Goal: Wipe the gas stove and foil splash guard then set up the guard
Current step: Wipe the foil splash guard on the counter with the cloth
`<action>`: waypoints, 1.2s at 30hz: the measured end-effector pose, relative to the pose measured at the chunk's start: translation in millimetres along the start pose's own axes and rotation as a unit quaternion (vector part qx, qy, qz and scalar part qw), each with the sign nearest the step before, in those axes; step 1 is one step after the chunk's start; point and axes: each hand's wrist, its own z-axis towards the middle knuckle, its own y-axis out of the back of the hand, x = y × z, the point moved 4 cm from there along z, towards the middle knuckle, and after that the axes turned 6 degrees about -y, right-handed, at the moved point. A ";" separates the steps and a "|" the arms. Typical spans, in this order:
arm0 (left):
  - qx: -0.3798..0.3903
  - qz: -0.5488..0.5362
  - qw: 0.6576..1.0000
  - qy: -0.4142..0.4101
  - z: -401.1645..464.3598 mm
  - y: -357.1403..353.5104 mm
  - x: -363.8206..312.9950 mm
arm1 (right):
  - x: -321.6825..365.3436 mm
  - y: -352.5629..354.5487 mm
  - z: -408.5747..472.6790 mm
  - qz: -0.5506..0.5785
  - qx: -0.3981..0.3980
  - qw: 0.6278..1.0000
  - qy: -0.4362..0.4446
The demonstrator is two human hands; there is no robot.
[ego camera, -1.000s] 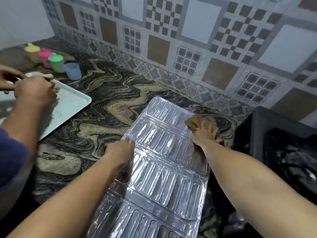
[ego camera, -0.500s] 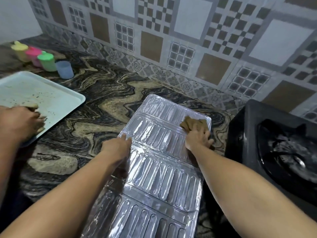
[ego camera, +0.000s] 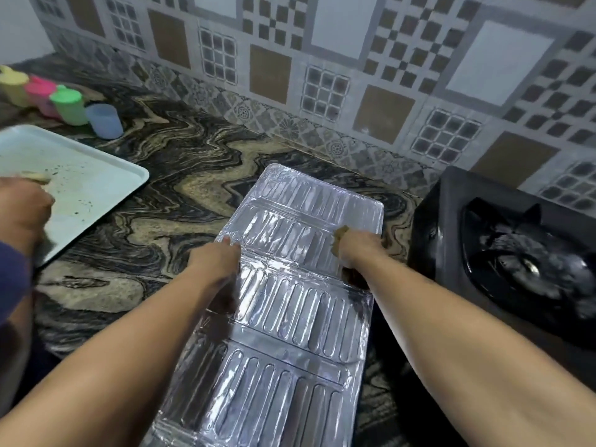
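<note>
The ribbed foil splash guard (ego camera: 290, 301) lies flat and unfolded on the marbled counter, running from the near edge toward the wall. My left hand (ego camera: 216, 262) presses down on its left edge, fingers spread on the foil. My right hand (ego camera: 358, 250) grips a brown cloth (ego camera: 338, 241) against the guard's right side, near the far panel. The black gas stove (ego camera: 503, 253) stands at the right, its burner grate showing, untouched by either hand.
Another person's hand (ego camera: 22, 214) wipes a pale tray (ego camera: 80, 188) at the left. Yellow, pink, green and blue cups (ego camera: 69, 108) stand at the back left. The patterned tile wall (ego camera: 322, 59) runs behind the marbled counter (ego camera: 180, 188).
My right hand has drawn the cloth back toward me along the guard's right side. My left hand stays on the left edge. The other person's hand keeps moving on the tray.
</note>
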 end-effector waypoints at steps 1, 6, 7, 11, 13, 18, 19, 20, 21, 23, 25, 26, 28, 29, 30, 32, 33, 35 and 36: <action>-0.006 0.002 1.000 -0.001 -0.1 0.5 0.5 | 6.0 4.2 -7.3 0.007 -0.018 1.000 0.024; -0.025 -0.010 1.000 -0.010 -1.7 1.3 -2.0 | 15.8 -21.7 -60.5 0.035 -0.020 0.999 0.026; -0.032 -0.014 0.999 -0.014 -2.0 0.7 -2.6 | 14.2 -34.2 -65.5 0.037 -0.010 0.999 0.017; -0.052 -0.013 0.998 -0.018 0.5 -1.4 -2.6 | -1.6 -42.4 -45.4 0.075 -0.020 0.996 -0.039; -0.036 -0.011 0.999 -0.015 2.0 -4.0 -1.5 | -10.2 -32.5 -33.2 0.072 -0.021 0.995 -0.065; -0.041 -0.029 0.998 -0.023 10.3 -10.1 2.2 | -35.8 -14.0 13.7 0.036 0.021 0.992 -0.120; -0.048 -0.040 0.998 -0.025 11.2 -10.6 2.7 | -39.1 -11.4 22.3 0.029 0.030 0.991 -0.125; -0.055 -0.051 0.997 -0.027 11.8 -11.0 3.6 | -40.0 -4.6 24.9 0.024 0.024 0.992 -0.121; -0.061 -0.059 0.996 -0.029 11.4 -10.6 4.4 | -40.0 5.8 23.2 0.027 0.003 0.994 -0.110; -0.061 -0.074 0.995 -0.031 9.1 -11.1 5.5 | -43.5 31.0 10.9 0.039 -0.041 0.995 -0.081; -0.071 -0.082 0.994 -0.028 7.1 -12.5 6.1 | -52.2 53.0 2.7 0.088 -0.060 0.991 -0.081; -0.081 -0.084 0.993 -0.025 5.6 -13.4 6.5 | -56.9 64.5 -4.4 0.111 -0.066 0.988 -0.081; -0.097 -0.090 0.991 -0.022 3.7 -15.9 6.8 | -59.7 86.9 -23.3 0.137 -0.084 0.985 -0.067; -0.106 -0.088 0.990 -0.020 2.1 -16.6 6.9 | -59.4 96.4 -34.3 0.142 -0.085 0.985 -0.053; -0.116 -0.079 0.990 -0.019 -0.7 -17.5 6.7 | -59.8 102.6 -46.9 0.140 -0.084 0.986 -0.039; -0.138 -0.058 0.989 -0.007 -8.3 -19.0 6.5 | -59.1 105.9 -73.1 0.134 -0.085 0.987 -0.013; -0.150 -0.053 0.987 0.000 -13.1 -19.3 6.1 | -58.6 101.8 -85.9 0.132 -0.085 0.988 0.002; -0.170 -0.049 0.984 0.014 -22.5 -20.0 5.2 | -54.7 82.4 -112.1 0.124 -0.090 0.987 0.037; -0.174 -0.044 0.983 0.023 -27.8 -20.9 5.0 | -52.1 66.1 -125.2 0.125 -0.086 0.987 0.060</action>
